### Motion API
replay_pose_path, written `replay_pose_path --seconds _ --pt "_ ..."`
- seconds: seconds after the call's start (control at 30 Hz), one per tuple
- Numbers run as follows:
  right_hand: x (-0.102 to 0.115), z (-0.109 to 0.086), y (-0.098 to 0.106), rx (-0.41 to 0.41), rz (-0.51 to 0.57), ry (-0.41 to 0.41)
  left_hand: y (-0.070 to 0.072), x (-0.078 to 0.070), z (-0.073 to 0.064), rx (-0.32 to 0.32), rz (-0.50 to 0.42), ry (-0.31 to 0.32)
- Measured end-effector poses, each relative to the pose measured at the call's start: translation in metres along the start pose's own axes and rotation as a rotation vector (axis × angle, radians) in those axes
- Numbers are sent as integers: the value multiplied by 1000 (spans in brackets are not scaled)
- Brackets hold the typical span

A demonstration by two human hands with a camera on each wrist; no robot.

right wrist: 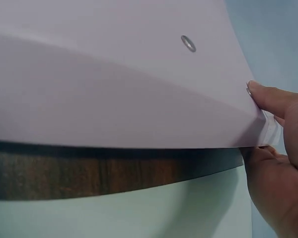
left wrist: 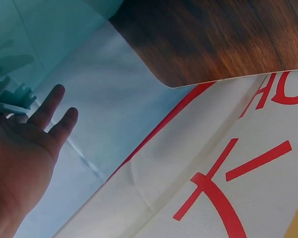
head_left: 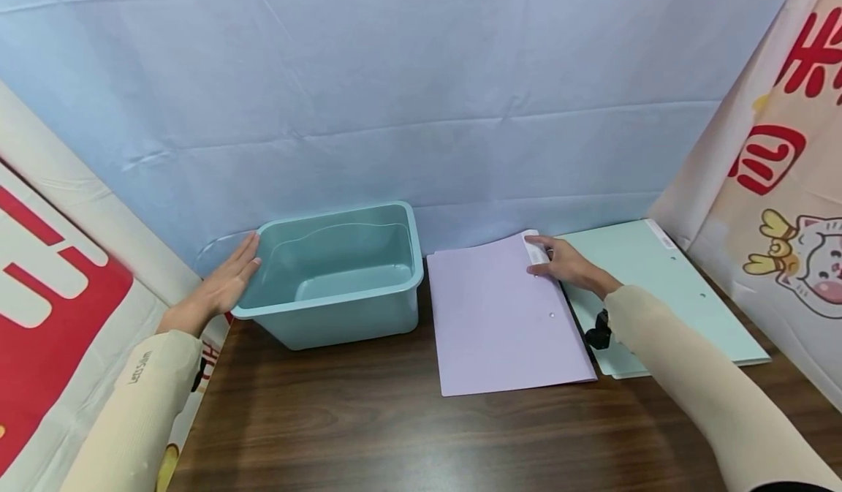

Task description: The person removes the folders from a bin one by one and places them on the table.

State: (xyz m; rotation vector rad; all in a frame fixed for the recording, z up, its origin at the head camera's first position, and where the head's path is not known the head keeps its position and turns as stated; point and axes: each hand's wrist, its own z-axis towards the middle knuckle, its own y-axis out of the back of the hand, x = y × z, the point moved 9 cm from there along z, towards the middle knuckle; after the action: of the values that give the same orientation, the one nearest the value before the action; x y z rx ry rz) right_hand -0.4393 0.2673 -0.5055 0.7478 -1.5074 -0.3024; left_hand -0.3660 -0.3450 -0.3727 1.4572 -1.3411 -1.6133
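A teal plastic bin stands empty on the dark wooden table. My left hand lies flat with straight fingers against the bin's left rim; in the left wrist view that left hand touches the bin's edge. A lilac folder lies to the right of the bin. My right hand pinches its far right corner, lifting the cover slightly. In the right wrist view the right hand pinches the lilac folder at its edge, thumb on top.
A pale green folder lies right of the lilac one, partly under my right forearm. A blue cloth backdrop closes the back. Printed banners stand at the left and right.
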Motion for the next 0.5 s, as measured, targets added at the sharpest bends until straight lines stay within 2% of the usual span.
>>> replay_pose_path --seconds 0.5 --pt "-6 -1 -1 -43 -144 -62 1 0 -1 -8 3 2"
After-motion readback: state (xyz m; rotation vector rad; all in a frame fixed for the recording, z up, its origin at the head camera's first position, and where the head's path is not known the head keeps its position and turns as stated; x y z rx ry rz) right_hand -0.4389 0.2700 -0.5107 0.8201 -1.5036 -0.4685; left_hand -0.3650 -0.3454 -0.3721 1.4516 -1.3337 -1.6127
